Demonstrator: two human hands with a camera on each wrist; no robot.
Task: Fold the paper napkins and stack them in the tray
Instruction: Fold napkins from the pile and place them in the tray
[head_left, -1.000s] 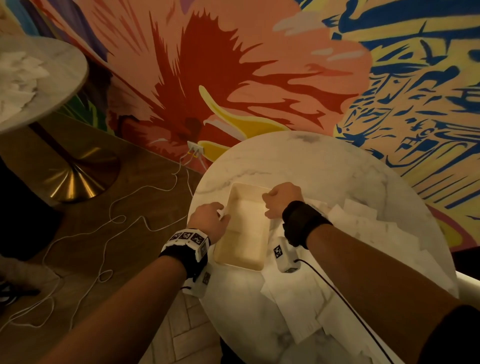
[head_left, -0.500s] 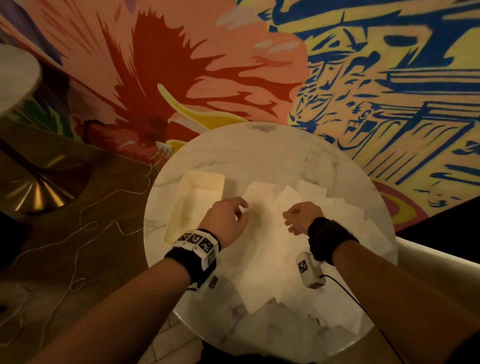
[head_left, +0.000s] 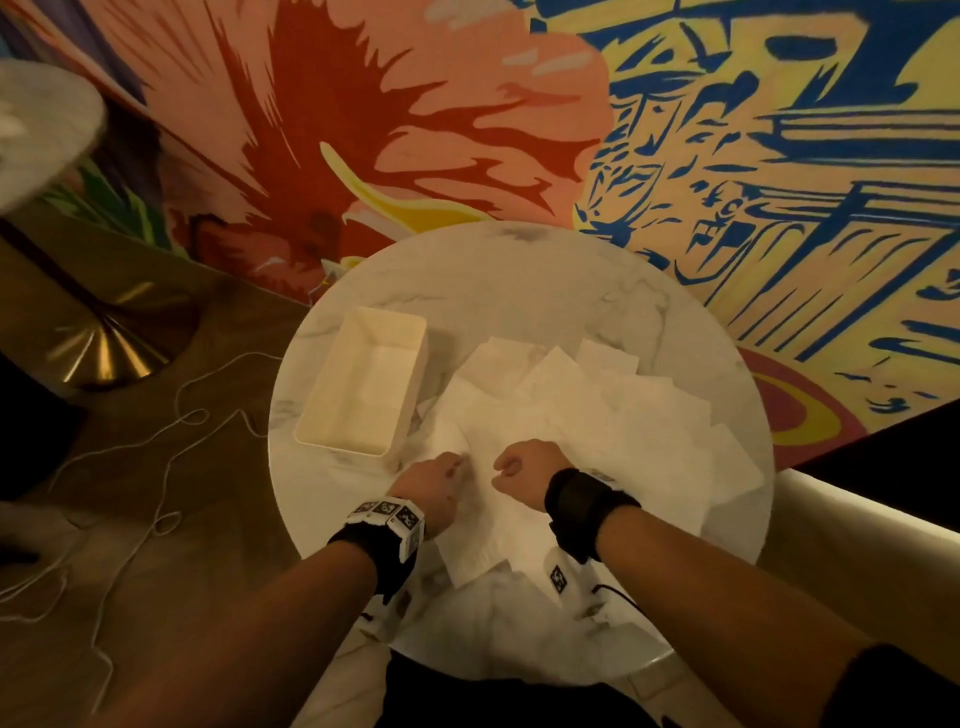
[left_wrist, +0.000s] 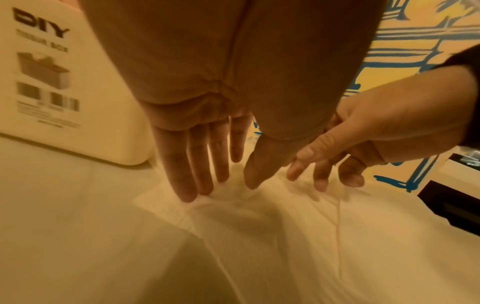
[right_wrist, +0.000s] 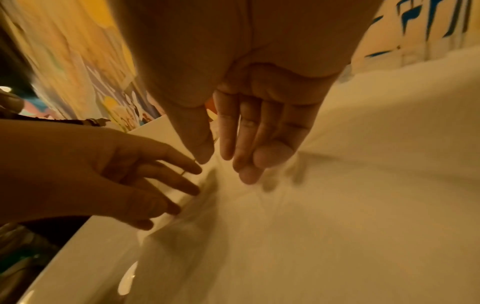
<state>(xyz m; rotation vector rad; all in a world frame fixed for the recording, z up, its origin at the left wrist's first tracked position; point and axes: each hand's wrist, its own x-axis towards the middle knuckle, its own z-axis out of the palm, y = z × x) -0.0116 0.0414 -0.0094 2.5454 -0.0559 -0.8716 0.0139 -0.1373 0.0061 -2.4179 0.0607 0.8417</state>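
A cream tray (head_left: 410, 384) stands on the left of the round marble table (head_left: 519, 280); in the left wrist view its side (left_wrist: 85, 127) carries a printed label. Several loose white napkins (head_left: 613, 415) lie spread to its right. Both hands are on the nearest napkin (head_left: 488, 535), close together near the table's front. My left hand (head_left: 434, 486) has straight fingers, and its fingertips (left_wrist: 189, 197) press the paper, which puckers by the thumb. My right hand (head_left: 522, 470) hangs relaxed, its fingertips (right_wrist: 246, 176) at the napkin (right_wrist: 285, 226), holding nothing.
A second round table (head_left: 41, 130) on a brass base (head_left: 104, 343) stands at the far left. A white cable (head_left: 171, 431) trails over the wooden floor. The painted wall runs behind the table, and a pale ledge (head_left: 857, 545) lies to the right.
Both hands left the tray, moved right onto the napkins, then drew back toward the table's front edge. They now sit closer together on the nearest napkin.
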